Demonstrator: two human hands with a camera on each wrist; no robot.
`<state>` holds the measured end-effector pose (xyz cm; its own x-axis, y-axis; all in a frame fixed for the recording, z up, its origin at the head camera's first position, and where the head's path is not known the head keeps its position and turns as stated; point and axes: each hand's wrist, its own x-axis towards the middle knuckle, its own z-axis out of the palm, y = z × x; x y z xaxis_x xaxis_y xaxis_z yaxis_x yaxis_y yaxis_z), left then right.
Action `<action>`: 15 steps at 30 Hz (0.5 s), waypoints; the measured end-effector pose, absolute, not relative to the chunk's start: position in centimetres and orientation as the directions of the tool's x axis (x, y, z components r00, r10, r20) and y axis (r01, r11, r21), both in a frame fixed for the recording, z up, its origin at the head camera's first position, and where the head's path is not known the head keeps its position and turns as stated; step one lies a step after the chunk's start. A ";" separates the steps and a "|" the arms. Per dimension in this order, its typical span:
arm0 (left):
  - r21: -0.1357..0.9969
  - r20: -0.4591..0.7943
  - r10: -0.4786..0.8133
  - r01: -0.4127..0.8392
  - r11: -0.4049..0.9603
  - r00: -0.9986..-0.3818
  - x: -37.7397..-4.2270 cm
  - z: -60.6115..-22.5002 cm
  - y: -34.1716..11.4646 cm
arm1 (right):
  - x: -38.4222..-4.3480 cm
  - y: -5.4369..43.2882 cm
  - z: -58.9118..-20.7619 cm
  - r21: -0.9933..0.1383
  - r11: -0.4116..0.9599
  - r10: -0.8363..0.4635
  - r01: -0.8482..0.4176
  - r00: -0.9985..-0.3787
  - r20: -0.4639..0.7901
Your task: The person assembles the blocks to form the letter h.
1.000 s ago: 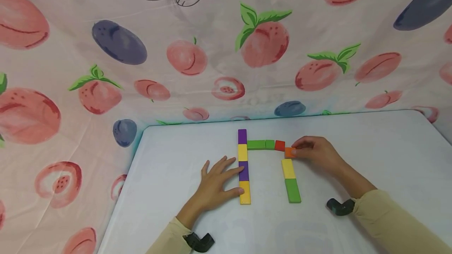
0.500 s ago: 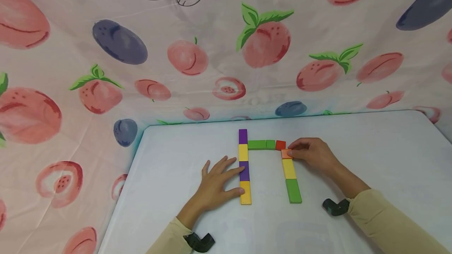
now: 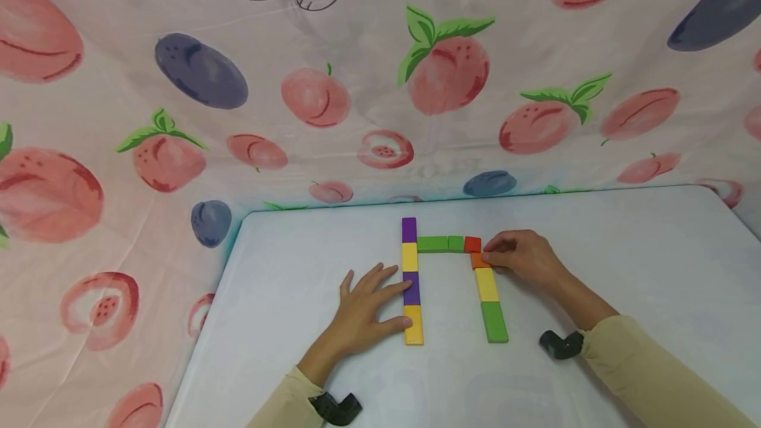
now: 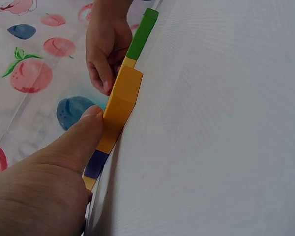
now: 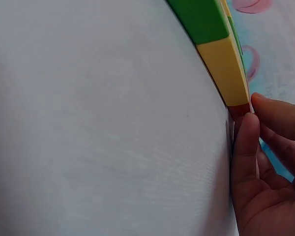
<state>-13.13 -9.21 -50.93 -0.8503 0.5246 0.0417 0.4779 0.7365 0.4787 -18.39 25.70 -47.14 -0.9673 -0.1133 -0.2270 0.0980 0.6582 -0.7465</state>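
My right hand [image 3: 526, 256] holds a small orange block [image 3: 477, 261] between thumb and forefinger. That block lies at the top of a slanting column, above a yellow block [image 3: 487, 285] and a green block [image 3: 495, 323]. A red block [image 3: 472, 244] sits just above it, ending a row with a long green block [image 3: 433, 244] and a short green block [image 3: 456, 244]. With fingers spread, my left hand [image 3: 359, 316] rests against the left column, touching its lower purple block [image 3: 411, 294] and the amber block [image 3: 414, 334]; a yellow block [image 3: 409, 257] and another purple block [image 3: 409, 230] continue upward.
All the blocks lie flat on a white table [image 3: 285, 269]. Behind it hangs a fruit-patterned cloth [image 3: 255, 38]. A dark device is strapped at each wrist, below tan sleeves [image 3: 642, 362].
My right hand has slid the orange block left and slightly down, from the right of the column top onto the yellow block's upper end. My left hand has stayed put.
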 end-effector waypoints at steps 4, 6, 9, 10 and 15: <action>0.481 0.041 0.525 0.477 0.735 -0.850 -13.1 -50.9 -9.2 | -18.8 25.6 -47.1 -0.747 0.657 -0.106 0.106 -0.967 -0.230; 0.483 0.040 0.525 0.476 0.735 -0.850 -13.1 -50.9 -9.2 | -19.1 25.6 -47.0 -0.740 0.665 -0.109 0.102 -0.967 -0.231; 0.485 0.038 0.525 0.475 0.734 -0.850 -13.1 -50.9 -9.2 | -19.6 25.5 -47.0 -0.729 0.678 -0.120 0.097 -0.963 -0.240; 0.486 0.038 0.525 0.475 0.734 -0.850 -13.1 -50.9 -9.2 | -19.8 25.5 -47.0 -0.727 0.681 -0.128 0.095 -0.961 -0.246; 0.485 0.038 0.525 0.475 0.734 -0.850 -13.1 -50.8 -9.2 | -20.3 25.5 -47.1 -0.703 0.703 -0.128 0.108 -0.953 -0.275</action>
<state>-13.13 -9.19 -50.84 -0.8500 0.5254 0.0384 0.4754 0.7337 0.4854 -20.32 25.46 -47.14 -0.9529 -0.1282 -0.2749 0.1082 0.7030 -0.7030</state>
